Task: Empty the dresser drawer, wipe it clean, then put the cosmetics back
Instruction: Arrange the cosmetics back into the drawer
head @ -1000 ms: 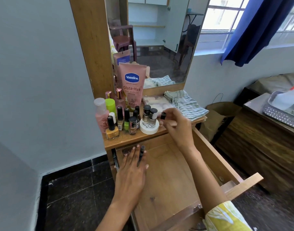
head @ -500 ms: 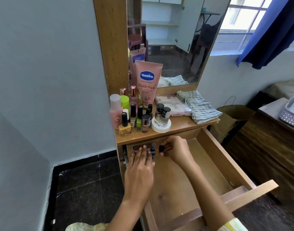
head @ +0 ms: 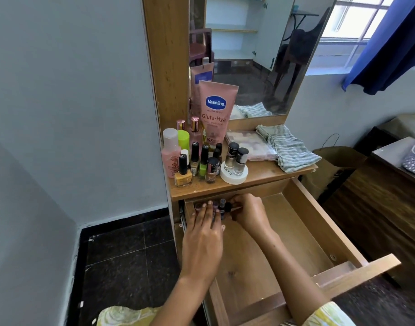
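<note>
Hands are working at the drawer's far left corner, tight under the dresser top's front edge. Left hand is lying flat, fingers straight, against a cluster of small bottles by the left wall. Right hand is pinching what seems to be a dark-capped bottle beside them; shadow is blurring the grip. Bare wood is stretching right and forward to the drawer front. Remaining cosmetics are crowding the top's left edge, a cloth overhanging its right.
</note>
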{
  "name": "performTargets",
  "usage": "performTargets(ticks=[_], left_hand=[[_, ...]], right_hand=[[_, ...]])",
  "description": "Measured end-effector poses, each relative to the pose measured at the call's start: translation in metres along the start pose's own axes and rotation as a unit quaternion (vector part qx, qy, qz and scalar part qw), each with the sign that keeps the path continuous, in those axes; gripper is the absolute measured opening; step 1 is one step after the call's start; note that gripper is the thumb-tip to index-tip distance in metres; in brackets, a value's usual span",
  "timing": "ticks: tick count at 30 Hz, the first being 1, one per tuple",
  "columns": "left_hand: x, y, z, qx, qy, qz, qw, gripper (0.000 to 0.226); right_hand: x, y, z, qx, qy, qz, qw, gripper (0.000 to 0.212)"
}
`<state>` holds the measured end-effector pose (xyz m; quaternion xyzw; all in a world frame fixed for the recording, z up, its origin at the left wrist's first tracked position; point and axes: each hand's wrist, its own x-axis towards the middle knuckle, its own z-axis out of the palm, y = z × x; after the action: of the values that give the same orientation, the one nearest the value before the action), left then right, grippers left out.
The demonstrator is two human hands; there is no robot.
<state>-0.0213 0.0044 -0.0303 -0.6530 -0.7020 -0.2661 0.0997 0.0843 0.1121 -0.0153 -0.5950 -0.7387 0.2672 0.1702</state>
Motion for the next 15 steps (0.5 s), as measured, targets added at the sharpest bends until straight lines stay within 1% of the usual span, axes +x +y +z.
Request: performTargets(ticks=[3,5,7,9,11,12,13,15], left_hand=[[0.002,-0.001,-0.003,0.001,0.008,0.012,1.0,0.033],[0.002,0.0,-0.012,-0.021,0.028,0.017,0.999,0.031],[0.002,-0.003,-0.026,-0.068,0.076,0.005,0.995,0.028],[0.007,-0.009,-0.044,-0.093,0.145,-0.029,0.985,0.025],[0.018,-0.02,-0.059,-0.086,0.2,-0.081,0.973,0.03],[0.025,-0.026,-0.064,-0.076,0.214,-0.105,0.968,0.035],[0.033,-0.032,-0.067,-0.063,0.218,-0.121,0.966,0.041],[0.045,-0.04,-0.069,-0.039,0.206,-0.126,0.97,0.049]], right_hand=[[-0.001,0.0,-0.005,-0.004,0.008,0.005,1.0,0.037],[-0.006,0.001,-0.013,-0.01,0.018,0.014,1.0,0.04],[-0.016,-0.002,-0.023,-0.036,0.034,0.011,0.999,0.038],[-0.03,-0.008,-0.032,-0.052,0.069,-0.011,0.996,0.031],[-0.046,-0.018,-0.034,-0.036,0.104,-0.046,0.993,0.021],[-0.053,-0.023,-0.032,-0.015,0.117,-0.065,0.991,0.018],[-0.06,-0.026,-0.029,0.01,0.127,-0.084,0.988,0.017],[-0.068,-0.029,-0.02,0.049,0.142,-0.115,0.982,0.016]])
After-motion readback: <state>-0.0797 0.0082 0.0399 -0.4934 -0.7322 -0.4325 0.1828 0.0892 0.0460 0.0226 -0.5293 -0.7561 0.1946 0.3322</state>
